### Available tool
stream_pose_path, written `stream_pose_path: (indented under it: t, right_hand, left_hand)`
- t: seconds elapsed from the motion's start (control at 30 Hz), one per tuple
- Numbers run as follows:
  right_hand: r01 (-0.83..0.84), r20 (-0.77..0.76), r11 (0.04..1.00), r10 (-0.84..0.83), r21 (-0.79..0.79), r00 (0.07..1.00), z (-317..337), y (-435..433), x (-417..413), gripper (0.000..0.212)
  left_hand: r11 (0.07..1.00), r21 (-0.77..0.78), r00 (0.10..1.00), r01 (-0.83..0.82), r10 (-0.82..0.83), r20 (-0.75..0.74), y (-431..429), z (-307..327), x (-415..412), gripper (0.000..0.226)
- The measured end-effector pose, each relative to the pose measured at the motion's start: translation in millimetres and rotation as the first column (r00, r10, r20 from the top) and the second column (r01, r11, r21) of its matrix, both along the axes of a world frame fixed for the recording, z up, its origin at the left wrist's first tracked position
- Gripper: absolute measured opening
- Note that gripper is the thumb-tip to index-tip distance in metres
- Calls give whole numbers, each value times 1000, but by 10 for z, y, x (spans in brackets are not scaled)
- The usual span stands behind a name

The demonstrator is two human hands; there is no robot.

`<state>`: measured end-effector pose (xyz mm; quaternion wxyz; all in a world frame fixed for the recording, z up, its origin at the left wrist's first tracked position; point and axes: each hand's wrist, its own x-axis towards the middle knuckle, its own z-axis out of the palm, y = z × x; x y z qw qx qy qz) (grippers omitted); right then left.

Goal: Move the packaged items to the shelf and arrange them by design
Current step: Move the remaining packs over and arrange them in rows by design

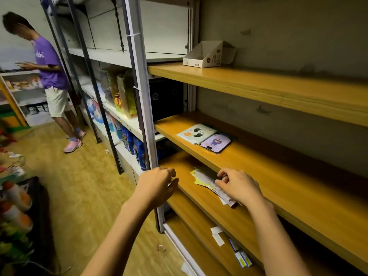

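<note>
A fanned stack of flat packaged items point(207, 179), white and yellow, lies on a lower wooden shelf point(249, 222). My right hand point(237, 185) rests on the stack with its fingers curled round the top packets. My left hand point(158, 181) hovers at the shelf's left end beside the metal upright, fingers curled, and it holds nothing that I can make out. On the shelf above point(278, 166) lie two packets side by side: a pale green one with black footprints point(196, 133) and a lilac one with a cartoon figure point(216, 143).
An open white cardboard display box point(209, 56) stands on the top wooden shelf. Small boxes point(242, 257) and paper scraps lie on the lowest shelf. A metal upright point(143, 92) divides this unit from stocked racks on the left. A person in a purple shirt point(49, 66) stands in the aisle.
</note>
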<state>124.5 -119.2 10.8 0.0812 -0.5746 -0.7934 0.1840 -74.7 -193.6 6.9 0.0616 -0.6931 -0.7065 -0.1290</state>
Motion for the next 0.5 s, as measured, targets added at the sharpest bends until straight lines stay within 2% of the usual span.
stream_pose_path:
  t: [0.23,0.33,0.5]
  right_hand:
    - [178,-70,982,-182,-57,981,-76,985,-425,42]
    - [276,-96,959,-281,-64,955,-140,1317,-507,46]
    - [391,-170,908,-413,-151,894,-205,1668,-599,55]
  left_hand:
    - [998,-21,998,64,-64,-1,927,42,-456,28]
    - [995,-23,994,102,-103,-35,1302,40,-583,23]
    - [988,-31,988,152,-152,-12,1830,9,-707,27]
